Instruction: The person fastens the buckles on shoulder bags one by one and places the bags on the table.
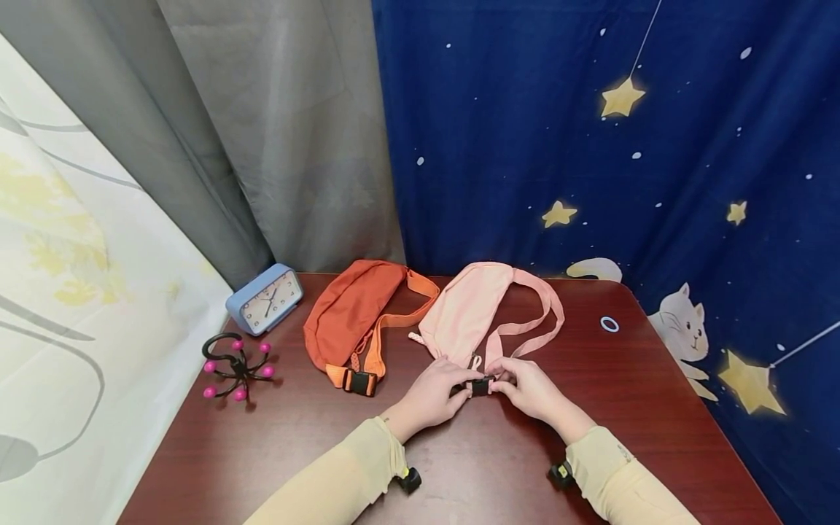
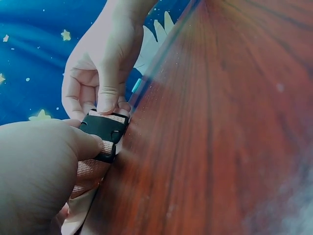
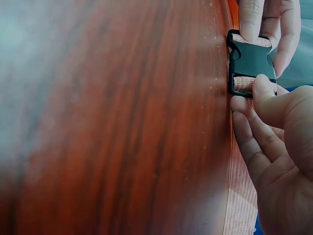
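Note:
A pink waist bag [image 1: 462, 302] lies on the table, its strap [image 1: 547, 310] looped out to the right. At its near end, both hands hold a black side-release buckle [image 1: 481, 386], whose two halves look joined. My left hand [image 1: 429, 394] pinches one end of the buckle between thumb and fingers. From the other side, my right hand [image 1: 533, 390] pinches the opposite end, its thumb on the pink webbing [image 3: 243, 83] in the right wrist view. The left wrist view shows the buckle [image 2: 102, 128] flat between the two thumbs.
Left of the pink bag lies an orange-red waist bag [image 1: 354, 313] with a fastened black buckle [image 1: 360, 383]. Farther left are a blue clock [image 1: 265, 299] and a black massager [image 1: 239, 368] with pink tips. A pale ring [image 1: 609, 324] lies at the right. Curtains [image 1: 315, 131] border the table [image 1: 630, 423].

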Motion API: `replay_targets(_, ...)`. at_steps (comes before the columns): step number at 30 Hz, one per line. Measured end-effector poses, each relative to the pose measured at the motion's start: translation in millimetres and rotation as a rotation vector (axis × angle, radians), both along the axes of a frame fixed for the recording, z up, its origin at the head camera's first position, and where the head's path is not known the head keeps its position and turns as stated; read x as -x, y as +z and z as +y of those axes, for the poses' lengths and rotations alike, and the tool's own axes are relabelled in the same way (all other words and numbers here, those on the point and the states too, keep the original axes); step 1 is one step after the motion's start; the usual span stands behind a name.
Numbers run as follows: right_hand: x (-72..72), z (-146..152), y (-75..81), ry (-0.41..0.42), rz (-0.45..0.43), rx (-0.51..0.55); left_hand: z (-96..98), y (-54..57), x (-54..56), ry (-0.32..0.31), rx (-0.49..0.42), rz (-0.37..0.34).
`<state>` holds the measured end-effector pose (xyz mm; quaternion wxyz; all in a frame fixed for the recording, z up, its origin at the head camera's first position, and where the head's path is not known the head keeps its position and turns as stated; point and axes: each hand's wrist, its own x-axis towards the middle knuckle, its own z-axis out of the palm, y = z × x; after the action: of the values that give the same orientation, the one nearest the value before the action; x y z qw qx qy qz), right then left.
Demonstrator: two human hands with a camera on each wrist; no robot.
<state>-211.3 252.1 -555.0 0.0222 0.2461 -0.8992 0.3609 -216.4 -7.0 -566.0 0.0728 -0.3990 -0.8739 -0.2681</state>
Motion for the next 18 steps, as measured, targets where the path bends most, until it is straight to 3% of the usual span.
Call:
replay_targets(12,-2.3,-1.0,-1.5,0.012,0.029,-0.002,0.3,0.4,-0.8,-0.002,-0.010,0.062)
replay_targets(18,-2.5,-0.1,2.8,0.036,0.080,-0.041,-0.7,1.5,-0.9,0.007,-0.002,0.006)
